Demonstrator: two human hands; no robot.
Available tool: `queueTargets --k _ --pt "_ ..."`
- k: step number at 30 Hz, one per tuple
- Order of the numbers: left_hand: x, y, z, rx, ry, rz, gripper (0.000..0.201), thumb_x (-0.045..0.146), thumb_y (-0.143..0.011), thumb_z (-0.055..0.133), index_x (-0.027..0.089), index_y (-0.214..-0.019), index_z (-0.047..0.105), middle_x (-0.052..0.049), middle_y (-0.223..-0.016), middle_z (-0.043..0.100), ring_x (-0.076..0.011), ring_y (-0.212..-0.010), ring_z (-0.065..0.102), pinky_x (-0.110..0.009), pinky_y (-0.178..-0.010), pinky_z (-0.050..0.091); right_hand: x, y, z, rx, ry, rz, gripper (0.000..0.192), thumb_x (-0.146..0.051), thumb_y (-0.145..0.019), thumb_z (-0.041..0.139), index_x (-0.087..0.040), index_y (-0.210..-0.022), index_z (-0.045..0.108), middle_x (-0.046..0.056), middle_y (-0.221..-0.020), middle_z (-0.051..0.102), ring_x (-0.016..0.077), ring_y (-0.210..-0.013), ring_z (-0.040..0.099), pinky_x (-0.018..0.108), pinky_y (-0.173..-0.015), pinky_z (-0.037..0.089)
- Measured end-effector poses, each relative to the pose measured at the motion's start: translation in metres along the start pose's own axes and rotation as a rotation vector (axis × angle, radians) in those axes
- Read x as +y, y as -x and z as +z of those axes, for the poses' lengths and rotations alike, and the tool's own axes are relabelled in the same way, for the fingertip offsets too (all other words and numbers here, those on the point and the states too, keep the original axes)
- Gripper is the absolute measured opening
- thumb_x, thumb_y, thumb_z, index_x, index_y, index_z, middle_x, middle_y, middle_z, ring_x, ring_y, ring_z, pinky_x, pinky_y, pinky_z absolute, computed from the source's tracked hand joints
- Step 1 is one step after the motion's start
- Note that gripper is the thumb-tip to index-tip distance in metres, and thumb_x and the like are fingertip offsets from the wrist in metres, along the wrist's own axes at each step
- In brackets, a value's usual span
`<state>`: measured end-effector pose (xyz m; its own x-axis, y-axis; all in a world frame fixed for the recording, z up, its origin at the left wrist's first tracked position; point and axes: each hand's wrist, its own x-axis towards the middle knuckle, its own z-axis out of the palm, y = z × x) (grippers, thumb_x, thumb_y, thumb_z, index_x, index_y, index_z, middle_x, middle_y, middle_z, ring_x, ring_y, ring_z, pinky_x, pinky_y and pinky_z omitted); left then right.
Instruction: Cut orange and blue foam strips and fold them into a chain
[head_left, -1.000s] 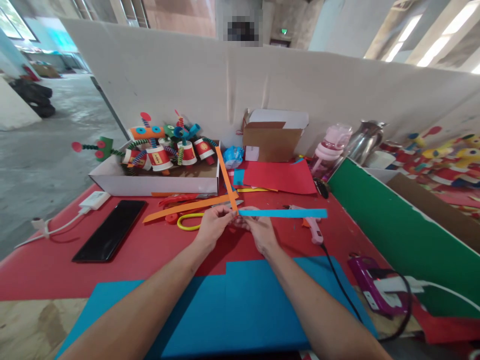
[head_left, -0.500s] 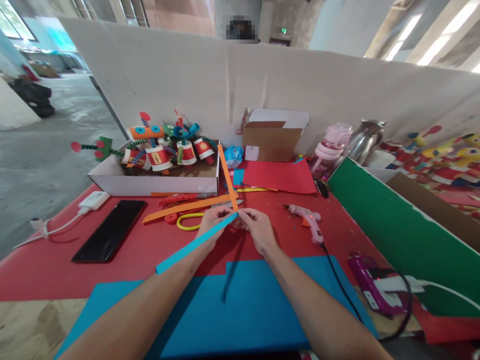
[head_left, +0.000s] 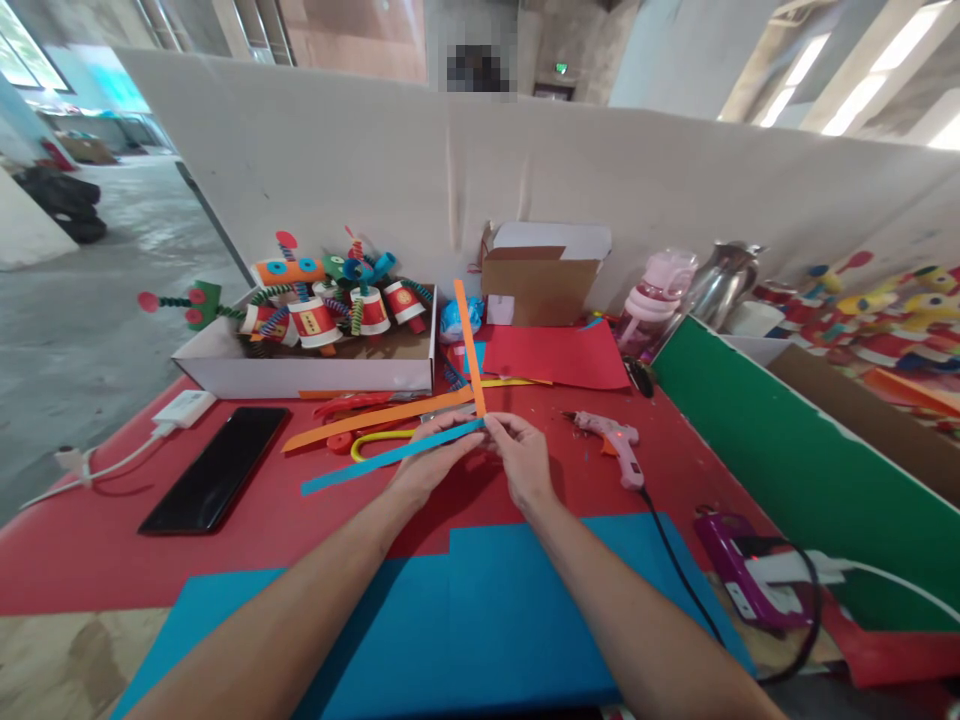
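Pinching blue strip point(head_left: 375, 463) and orange strip point(head_left: 470, 345) at one corner

Right hand point(head_left: 521, 460): thumb and forefinger closed on the corner where the two meet. Left hand point(head_left: 431, 455): fingertips near the same corner, partly hidden; can't tell how tight. Blue strip runs left of the right fingers, across the left hand; orange strip points away beyond the fingertips. Printing on the cups point(head_left: 313, 325): too small to read. Count: one loose orange strip point(head_left: 382, 417) left of the fingers, one phone point(head_left: 217, 470) further left, one glue gun point(head_left: 615, 440) right, at least four cups in one white box point(head_left: 360, 375) beyond-left.
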<state>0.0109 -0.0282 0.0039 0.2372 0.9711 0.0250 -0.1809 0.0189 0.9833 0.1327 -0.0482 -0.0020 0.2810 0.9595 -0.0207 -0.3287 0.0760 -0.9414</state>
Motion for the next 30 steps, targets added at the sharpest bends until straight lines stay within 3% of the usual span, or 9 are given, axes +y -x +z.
queueTargets --k 6,9,18,26,30 --pt "-0.004 -0.003 -0.004 0.104 0.023 -0.016 0.021 0.034 -0.063 0.074 0.017 -0.075 0.071 -0.007 -0.087 0.073 -0.0223 -0.087 0.065 -0.035 -0.085 0.049 0.0 0.002 0.001 -0.097 0.009 0.059 0.024 -0.037 -0.062 0.075 -0.019 -0.077 0.071 0.0 -0.064 0.069 0.0147 -0.061 0.064 0.031 -0.07 0.055" --pt "-0.001 -0.004 -0.005 0.105 0.023 -0.009 0.022 0.034 -0.061 0.075 0.017 -0.073 0.071 -0.008 -0.091 0.073 -0.0228 -0.09 0.065 -0.033 -0.084 0.049 0.0 0.001 0.0 -0.109 0.013 0.087 0.026 -0.036 -0.059 0.077 -0.019 -0.078 0.071 0.0 -0.067 0.069 0.0145 -0.062 0.064 0.031 -0.071 0.055" --pt "0.005 -0.002 -0.005 0.097 -0.089 -0.019 0.015 0.032 -0.063 0.071 0.017 -0.067 0.069 -0.002 -0.067 0.068 -0.0155 -0.066 0.06 -0.026 -0.066 0.046 -0.003 0.0 -0.002 -0.105 0.102 0.036 0.02 -0.036 -0.062 0.074 -0.019 -0.071 0.069 -0.001 -0.06 0.067 0.0138 -0.057 0.062 0.028 -0.063 0.053" --pt "0.004 -0.003 -0.008 0.075 -0.159 -0.017 0.015 0.033 -0.063 0.068 0.018 -0.065 0.068 0.0 -0.063 0.065 -0.0148 -0.065 0.056 -0.025 -0.064 0.044 -0.005 -0.002 -0.005 -0.135 0.11 0.091 0.022 -0.037 -0.06 0.075 -0.019 -0.069 0.069 -0.002 -0.058 0.066 0.0129 -0.054 0.06 0.027 -0.062 0.052" --pt "0.006 -0.002 -0.008 0.057 -0.253 0.004 0.015 0.034 -0.065 0.067 0.019 -0.064 0.067 0.0 -0.063 0.063 -0.0147 -0.064 0.055 -0.025 -0.064 0.042 -0.007 -0.001 -0.005 -0.121 0.201 0.023 0.019 -0.037 -0.063 0.073 -0.019 -0.066 0.068 -0.001 -0.055 0.065 0.0133 -0.053 0.059 0.026 -0.059 0.05"
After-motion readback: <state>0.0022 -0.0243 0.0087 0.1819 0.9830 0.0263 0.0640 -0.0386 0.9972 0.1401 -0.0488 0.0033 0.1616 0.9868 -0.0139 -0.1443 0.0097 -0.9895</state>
